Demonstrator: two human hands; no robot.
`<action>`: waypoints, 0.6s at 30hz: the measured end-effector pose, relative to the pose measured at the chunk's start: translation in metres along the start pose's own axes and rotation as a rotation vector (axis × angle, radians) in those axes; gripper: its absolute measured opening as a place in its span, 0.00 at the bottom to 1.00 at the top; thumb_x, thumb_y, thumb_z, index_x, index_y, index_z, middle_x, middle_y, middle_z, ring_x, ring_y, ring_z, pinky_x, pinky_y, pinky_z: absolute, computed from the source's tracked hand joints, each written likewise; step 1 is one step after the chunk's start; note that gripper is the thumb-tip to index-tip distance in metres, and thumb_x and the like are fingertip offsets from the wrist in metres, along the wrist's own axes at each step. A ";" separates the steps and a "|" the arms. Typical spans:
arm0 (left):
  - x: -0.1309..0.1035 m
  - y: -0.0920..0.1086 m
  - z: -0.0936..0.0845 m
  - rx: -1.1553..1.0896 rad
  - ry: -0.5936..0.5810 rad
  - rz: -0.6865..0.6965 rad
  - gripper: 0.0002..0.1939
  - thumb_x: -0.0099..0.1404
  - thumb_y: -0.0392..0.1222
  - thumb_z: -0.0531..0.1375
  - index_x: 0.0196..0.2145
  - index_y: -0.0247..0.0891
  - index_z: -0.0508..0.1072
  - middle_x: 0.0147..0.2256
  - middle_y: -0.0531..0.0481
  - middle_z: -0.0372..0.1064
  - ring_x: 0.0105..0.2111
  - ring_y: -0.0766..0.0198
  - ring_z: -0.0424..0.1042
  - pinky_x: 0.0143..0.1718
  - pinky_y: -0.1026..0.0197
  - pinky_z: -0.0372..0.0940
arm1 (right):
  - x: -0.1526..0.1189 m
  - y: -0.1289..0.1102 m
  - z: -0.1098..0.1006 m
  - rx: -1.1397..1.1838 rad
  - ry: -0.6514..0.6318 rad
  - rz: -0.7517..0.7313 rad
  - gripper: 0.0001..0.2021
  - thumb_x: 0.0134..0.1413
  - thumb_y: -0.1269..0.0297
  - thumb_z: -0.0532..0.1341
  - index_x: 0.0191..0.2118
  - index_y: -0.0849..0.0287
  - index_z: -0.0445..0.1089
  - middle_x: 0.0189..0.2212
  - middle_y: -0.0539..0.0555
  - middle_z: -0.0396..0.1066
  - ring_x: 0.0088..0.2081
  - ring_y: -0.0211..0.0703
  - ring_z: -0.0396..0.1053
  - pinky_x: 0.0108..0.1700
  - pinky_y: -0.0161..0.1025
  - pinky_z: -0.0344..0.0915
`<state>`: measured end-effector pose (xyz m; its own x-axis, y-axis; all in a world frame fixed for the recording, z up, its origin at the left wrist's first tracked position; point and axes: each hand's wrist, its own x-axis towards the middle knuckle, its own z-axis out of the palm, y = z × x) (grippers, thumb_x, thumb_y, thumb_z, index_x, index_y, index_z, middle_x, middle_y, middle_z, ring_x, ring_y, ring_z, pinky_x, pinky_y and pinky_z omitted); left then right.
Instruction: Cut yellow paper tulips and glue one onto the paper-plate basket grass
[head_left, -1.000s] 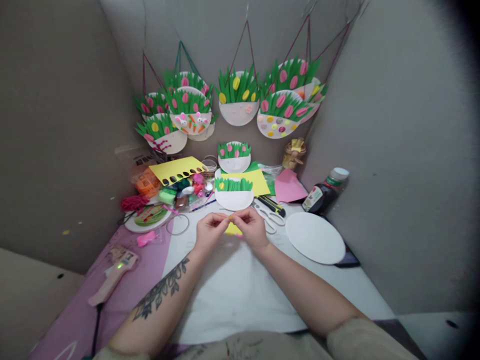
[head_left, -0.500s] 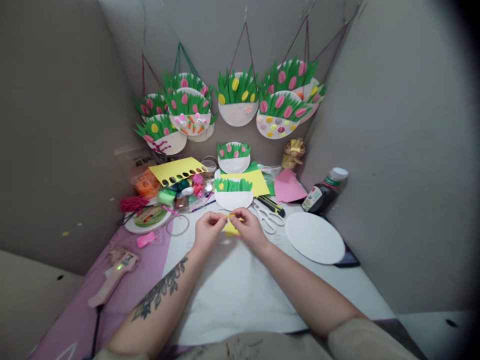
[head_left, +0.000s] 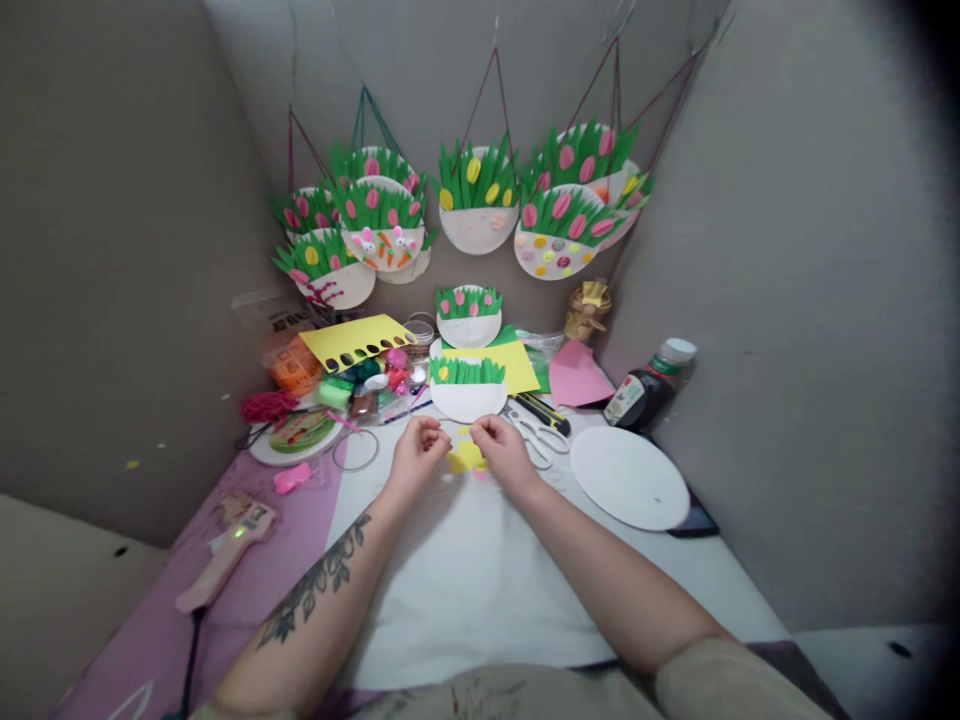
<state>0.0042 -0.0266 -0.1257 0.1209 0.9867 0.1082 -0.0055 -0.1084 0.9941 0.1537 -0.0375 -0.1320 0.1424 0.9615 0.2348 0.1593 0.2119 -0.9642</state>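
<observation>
My left hand (head_left: 421, 450) is above the white table cover, fingers curled with thumb and fingertips together. Whatever may be in that pinch is too small to make out. Opposite it, a short gap away, my right hand (head_left: 501, 450) pinches a small yellow paper piece (head_left: 464, 431) at its fingertips. Between and below the hands lie yellow paper scraps (head_left: 466, 459), with a bit of pink paper (head_left: 481, 476) beside them. Just beyond stands a half paper plate (head_left: 469, 402) with green paper grass and one yellow flower.
White-handled scissors (head_left: 541, 440) and a cutter knife (head_left: 547, 411) lie right of my hands. Farther right are a white paper plate (head_left: 630, 478) and a dark bottle (head_left: 651, 385). A pink glue gun (head_left: 229, 555) rests at left. Decorated plate baskets (head_left: 478, 228) hang behind.
My hands have drawn apart from each other; they were touching at the fingertips around a yellow piece. More of the yellow scraps now shows between them.
</observation>
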 end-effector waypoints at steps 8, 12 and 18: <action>-0.004 0.001 0.002 0.180 -0.117 -0.005 0.13 0.56 0.49 0.58 0.26 0.34 0.70 0.21 0.54 0.65 0.21 0.69 0.62 0.22 0.68 0.57 | -0.004 0.004 0.005 -0.049 -0.079 -0.011 0.08 0.48 0.61 0.58 0.25 0.59 0.67 0.23 0.49 0.65 0.28 0.38 0.62 0.29 0.33 0.60; -0.003 0.001 -0.001 0.218 -0.125 0.001 0.13 0.55 0.49 0.59 0.25 0.34 0.70 0.20 0.55 0.64 0.20 0.70 0.60 0.21 0.68 0.55 | -0.003 0.001 0.004 -0.119 -0.113 -0.069 0.07 0.49 0.63 0.58 0.24 0.59 0.67 0.23 0.49 0.66 0.28 0.38 0.62 0.30 0.33 0.59; -0.002 0.004 -0.004 0.225 -0.122 -0.029 0.11 0.56 0.47 0.58 0.26 0.35 0.68 0.19 0.56 0.61 0.19 0.70 0.58 0.20 0.68 0.53 | 0.003 0.004 -0.003 -0.122 -0.150 -0.058 0.08 0.49 0.62 0.58 0.24 0.59 0.65 0.21 0.47 0.63 0.27 0.37 0.60 0.29 0.32 0.57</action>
<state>-0.0003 -0.0284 -0.1218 0.2369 0.9694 0.0640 0.2187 -0.1174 0.9687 0.1581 -0.0345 -0.1342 -0.0160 0.9654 0.2601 0.2815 0.2540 -0.9254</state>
